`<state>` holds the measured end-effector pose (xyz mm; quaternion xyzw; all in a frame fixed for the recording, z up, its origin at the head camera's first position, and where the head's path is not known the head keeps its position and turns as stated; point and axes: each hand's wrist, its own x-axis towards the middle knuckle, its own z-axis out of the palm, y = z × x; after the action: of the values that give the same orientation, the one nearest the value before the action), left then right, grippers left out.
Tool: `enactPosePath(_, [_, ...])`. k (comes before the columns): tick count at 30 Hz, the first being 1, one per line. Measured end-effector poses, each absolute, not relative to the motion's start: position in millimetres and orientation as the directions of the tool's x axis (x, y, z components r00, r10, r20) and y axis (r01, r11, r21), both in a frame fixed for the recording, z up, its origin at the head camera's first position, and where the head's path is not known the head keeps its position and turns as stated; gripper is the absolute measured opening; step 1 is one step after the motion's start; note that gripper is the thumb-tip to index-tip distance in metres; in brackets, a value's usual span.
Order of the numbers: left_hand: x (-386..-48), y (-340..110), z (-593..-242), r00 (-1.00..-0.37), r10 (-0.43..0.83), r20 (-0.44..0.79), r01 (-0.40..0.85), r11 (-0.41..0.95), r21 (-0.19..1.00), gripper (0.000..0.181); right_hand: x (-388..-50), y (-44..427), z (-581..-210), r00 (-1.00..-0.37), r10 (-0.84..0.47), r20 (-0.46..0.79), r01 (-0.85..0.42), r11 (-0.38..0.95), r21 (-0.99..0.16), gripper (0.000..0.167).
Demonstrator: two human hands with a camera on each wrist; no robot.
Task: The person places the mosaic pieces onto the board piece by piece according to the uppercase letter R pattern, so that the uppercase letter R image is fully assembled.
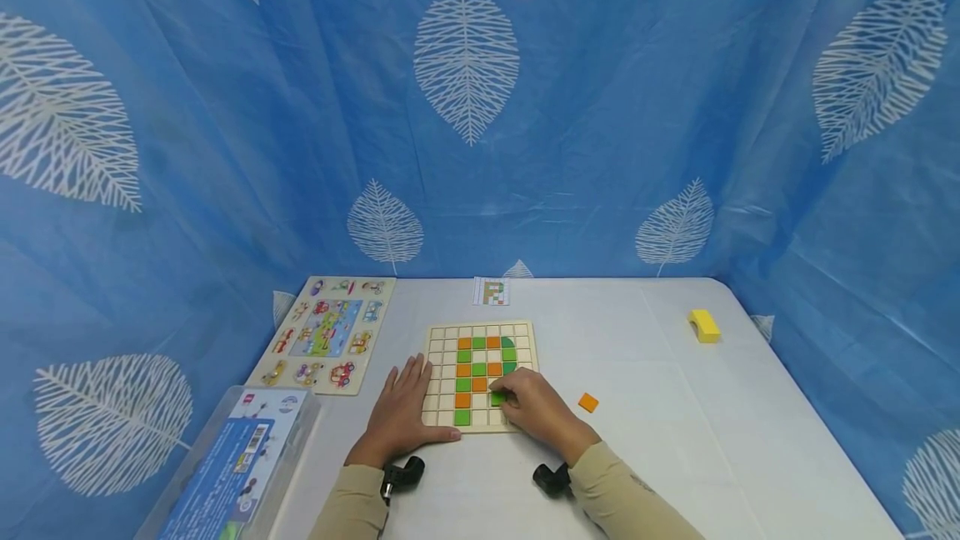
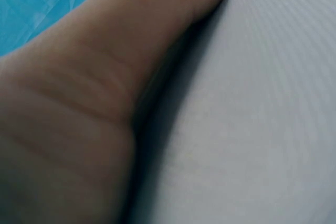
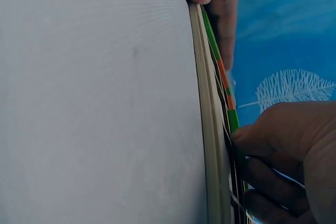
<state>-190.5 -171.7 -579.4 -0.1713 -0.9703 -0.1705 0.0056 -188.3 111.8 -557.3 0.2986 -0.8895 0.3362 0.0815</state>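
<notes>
A wooden grid board lies on the white table, with green and orange square tiles set in its cells. Two green rounded pieces sit at the pattern's right side. My right hand pinches a green square tile low over the board's right half; in the right wrist view its thumb and fingers meet at that tile. Spread flat, my left hand rests along the board's left edge, thumb at the front edge. The left wrist view shows only part of this hand, blurred.
An orange square tile lies right of the board, with a yellow arch block farther right. Behind the board is a small pattern card. At left are a vehicle picture puzzle and a plastic box. Blue leaf-print curtains surround the table.
</notes>
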Motion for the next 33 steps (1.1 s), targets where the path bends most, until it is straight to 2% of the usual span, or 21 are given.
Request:
enactPosePath(16, [-190.3, -170.1, -575.3, -0.943, 0.329, 0.058, 0.329, 0.884, 0.334, 0.143, -189.4, 109.1, -552.5, -0.851, -0.45, 0.27, -0.514, 0.612, -0.601, 0.029])
enactPosePath(33, [-189.6, -170.4, -575.1, -0.941, 0.33, 0.07, 0.333, 0.881, 0.336, 0.144, -185.4, 111.4, -554.4, -0.847, -0.435, 0.304, -0.525, 0.601, -0.603, 0.027])
